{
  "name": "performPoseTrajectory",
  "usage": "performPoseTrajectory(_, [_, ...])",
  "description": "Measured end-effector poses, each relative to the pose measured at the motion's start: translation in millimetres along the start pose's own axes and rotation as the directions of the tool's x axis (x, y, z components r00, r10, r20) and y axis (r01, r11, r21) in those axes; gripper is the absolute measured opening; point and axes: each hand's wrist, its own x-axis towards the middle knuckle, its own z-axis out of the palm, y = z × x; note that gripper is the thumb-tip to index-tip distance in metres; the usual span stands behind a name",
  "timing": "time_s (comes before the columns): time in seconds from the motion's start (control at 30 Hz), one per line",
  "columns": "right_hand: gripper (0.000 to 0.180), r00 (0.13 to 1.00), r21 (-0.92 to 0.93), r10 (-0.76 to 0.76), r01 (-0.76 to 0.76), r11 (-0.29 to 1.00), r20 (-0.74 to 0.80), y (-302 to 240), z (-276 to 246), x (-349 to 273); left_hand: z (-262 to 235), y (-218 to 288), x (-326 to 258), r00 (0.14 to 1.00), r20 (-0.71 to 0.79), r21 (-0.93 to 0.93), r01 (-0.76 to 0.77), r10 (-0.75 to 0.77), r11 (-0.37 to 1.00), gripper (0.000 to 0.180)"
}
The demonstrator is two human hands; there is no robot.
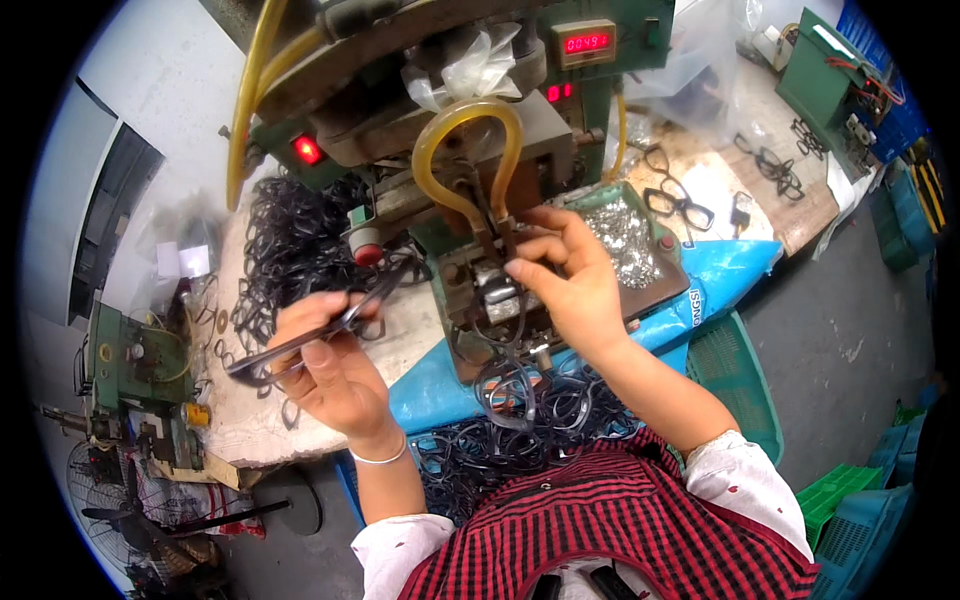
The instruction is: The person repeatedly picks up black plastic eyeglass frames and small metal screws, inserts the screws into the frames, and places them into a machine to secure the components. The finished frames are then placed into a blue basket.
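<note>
In the head view, the machine [545, 142] stands upper middle, with a looped yellow tube [421, 160] on its near face and a red button [368, 254] at its left. The left hand [335, 372] is to the near left of the machine, thumb and fingers closed on a dark frame [290, 348], which tilts up toward the machine and is slightly blurred. A pale bracelet [380, 458] circles that wrist.

The right hand [568, 280] reaches in at the machine's near face, just beside the clamp [496, 287]. Its fingers are bent, with a narrow gap to the thumb; I cannot tell whether they pinch anything. Below the clamp, a second frame [529, 395] hangs over the machine's near edge.

Left of the machine, a large heap of dark frames [300, 235] covers part of the table [410, 345]. Right of it, small shiny parts [625, 235] lie spread close to the right hand, and farther right are loose glasses [690, 212]. A blue sheet [735, 265] sticks out at the machine's near right. Nearer the person, another pile [465, 465] of frames lies against the checked apron [560, 505], and a teal basket [735, 375] stands to the machine's lower right.
</note>
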Motion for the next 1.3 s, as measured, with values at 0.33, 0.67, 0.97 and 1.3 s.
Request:
performPoseTrajectory(0.33, [0.048, 0.983, -0.234, -0.001, 0.044, 0.971, 0.182, -28.1, -17.5, -11.3, 19.8, 8.3, -14.3, 0.854, 0.52, 0.391, -0.265, 0.025, 0.881, 0.012])
performPoseTrajectory(0.67, [0.013, 0.914, -0.963, -0.399, 0.165, 0.215, 0.067, 65.4, -135.7, 10.0, 33.5, -13.8, -31.2, 0.718, 0.695, 0.331, -0.372, 0.042, 0.867, 0.028])
performPoseTrajectory(0.97, [0.016, 0.963, -0.973, -0.187, 0.213, 0.089, 0.194, 66.9, -89.7, 39.6, 11.4, 20.0, -54.2, 0.776, 0.626, 0.56, -0.376, -0.08, 0.738, 0.028])
performPoseTrajectory(1.3, [0.01, 0.918, -0.927, -0.374, 0.247, 0.28, 0.132, 51.0, -109.0, 29.1, -280.1, 32.8, -58.1, 0.92, -0.317, 0.929, 0.251, -0.233, -0.274, 0.018])
